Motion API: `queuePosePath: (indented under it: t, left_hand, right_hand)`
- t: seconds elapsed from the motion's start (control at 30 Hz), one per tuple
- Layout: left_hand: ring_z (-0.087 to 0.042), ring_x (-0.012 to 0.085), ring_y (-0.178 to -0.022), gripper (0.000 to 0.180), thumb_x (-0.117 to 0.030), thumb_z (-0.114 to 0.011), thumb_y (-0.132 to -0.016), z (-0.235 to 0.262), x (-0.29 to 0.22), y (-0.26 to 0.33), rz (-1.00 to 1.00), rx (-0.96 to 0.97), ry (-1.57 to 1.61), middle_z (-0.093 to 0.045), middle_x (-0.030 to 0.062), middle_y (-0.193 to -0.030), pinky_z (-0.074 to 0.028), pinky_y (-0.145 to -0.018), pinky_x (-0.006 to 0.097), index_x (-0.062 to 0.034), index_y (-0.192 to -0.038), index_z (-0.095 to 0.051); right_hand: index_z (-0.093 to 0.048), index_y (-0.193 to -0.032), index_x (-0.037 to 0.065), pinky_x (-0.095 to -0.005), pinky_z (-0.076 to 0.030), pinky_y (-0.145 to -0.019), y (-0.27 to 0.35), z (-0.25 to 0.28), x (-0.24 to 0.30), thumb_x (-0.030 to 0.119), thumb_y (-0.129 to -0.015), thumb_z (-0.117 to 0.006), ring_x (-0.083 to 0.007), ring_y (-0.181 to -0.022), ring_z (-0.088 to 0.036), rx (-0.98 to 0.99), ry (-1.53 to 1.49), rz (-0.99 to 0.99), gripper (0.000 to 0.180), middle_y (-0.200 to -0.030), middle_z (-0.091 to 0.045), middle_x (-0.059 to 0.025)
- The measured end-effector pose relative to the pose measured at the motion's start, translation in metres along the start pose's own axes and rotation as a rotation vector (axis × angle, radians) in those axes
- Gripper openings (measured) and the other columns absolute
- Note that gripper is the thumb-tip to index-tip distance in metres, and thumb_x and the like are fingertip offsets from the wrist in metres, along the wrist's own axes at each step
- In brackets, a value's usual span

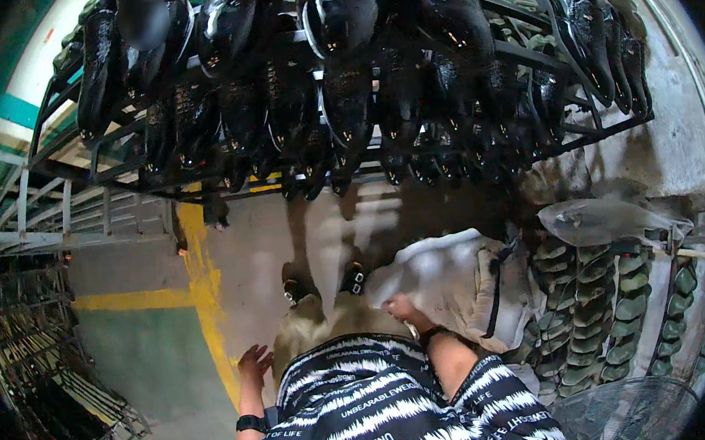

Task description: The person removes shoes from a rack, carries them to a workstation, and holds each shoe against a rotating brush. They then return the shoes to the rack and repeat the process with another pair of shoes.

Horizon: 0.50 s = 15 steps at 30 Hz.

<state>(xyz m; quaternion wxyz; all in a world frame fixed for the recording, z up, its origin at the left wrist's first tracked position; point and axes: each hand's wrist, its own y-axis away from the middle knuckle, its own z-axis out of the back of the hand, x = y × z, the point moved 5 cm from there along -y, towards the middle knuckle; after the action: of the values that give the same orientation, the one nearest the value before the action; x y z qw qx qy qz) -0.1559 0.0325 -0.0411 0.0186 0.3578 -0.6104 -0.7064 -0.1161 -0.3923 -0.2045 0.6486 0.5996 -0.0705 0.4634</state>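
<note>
My left hand (254,363) hangs beside my left leg, its fingers spread and nothing in it. On the other side my right hand (398,306) is low by my right thigh, its fingers loosely bent with nothing seen in them. It is nearest to a white and beige cloth bundle (441,275) lying on the floor; whether they touch I cannot tell. Ahead of me stands a dark metal rack (605,132) bearing rows of glossy black shoes (351,107), toes pointing toward me. Neither hand reaches the rack.
Pale metal frames (27,236) stand at the left, with more racks (38,365) below. Stacked grey-green shoe-shaped pieces (582,300) line the right side, near a grey plastic-wrapped thing (604,221) and a round wire guard (629,409). Yellow lines (208,308) mark the floor.
</note>
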Motion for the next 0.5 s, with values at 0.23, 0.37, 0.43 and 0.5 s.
queuePosePath:
  t: [0.23, 0.37, 0.43, 0.5]
  left_hand:
    - [-0.061, 0.0301, -0.086, 0.041, -0.018, -0.045, -0.086, 0.011, 0.007, -0.015, 0.043, 0.0, -0.146, -0.056, 0.0182, -0.11, -0.051, -0.072, 0.033, 0.0018, -0.121, -0.039]
    - [-0.061, 0.0301, -0.085, 0.04, -0.018, -0.045, -0.086, 0.001, -0.016, -0.029, -0.005, 0.106, -0.127, -0.057, 0.0188, -0.107, -0.051, -0.07, 0.034, 0.0023, -0.12, -0.04]
    - [-0.062, 0.0298, -0.083, 0.039, -0.019, -0.046, -0.086, 0.01, -0.023, -0.031, 0.001, 0.073, -0.161, -0.057, 0.0199, -0.107, -0.052, -0.068, 0.034, 0.0028, -0.118, -0.042]
    - [-0.062, 0.0296, -0.083, 0.037, -0.019, -0.045, -0.087, 0.021, -0.027, -0.032, -0.033, 0.091, -0.153, -0.057, 0.0202, -0.106, -0.052, -0.068, 0.033, 0.0033, -0.117, -0.043]
  right_hand:
    - [-0.058, -0.079, 0.003, -0.029, -0.046, -0.043, 0.038, 0.066, 0.027, 0.024, -0.079, -0.052, -0.0177, -0.051, -0.057, -0.227, -0.393, -0.147, 0.021, -0.069, -0.059, -0.0109]
    - [-0.057, -0.076, 0.009, -0.0251, -0.041, -0.039, 0.035, 0.097, 0.006, 0.018, -0.071, -0.06, -0.016, -0.045, -0.052, -0.027, -1.667, -0.05, 0.011, -0.068, -0.06, -0.0076]
    - [-0.05, -0.103, 0.01, -0.0317, -0.046, -0.041, 0.053, 0.111, 0.005, 0.029, -0.079, -0.054, -0.0195, -0.049, -0.054, -0.701, -0.908, -0.327, 0.031, -0.073, -0.06, -0.0098]
    - [-0.051, -0.103, 0.009, -0.0317, -0.046, -0.042, 0.058, 0.092, 0.014, 0.027, -0.08, -0.054, -0.02, -0.049, -0.054, -0.676, -0.896, -0.333, 0.03, -0.074, -0.06, -0.0106]
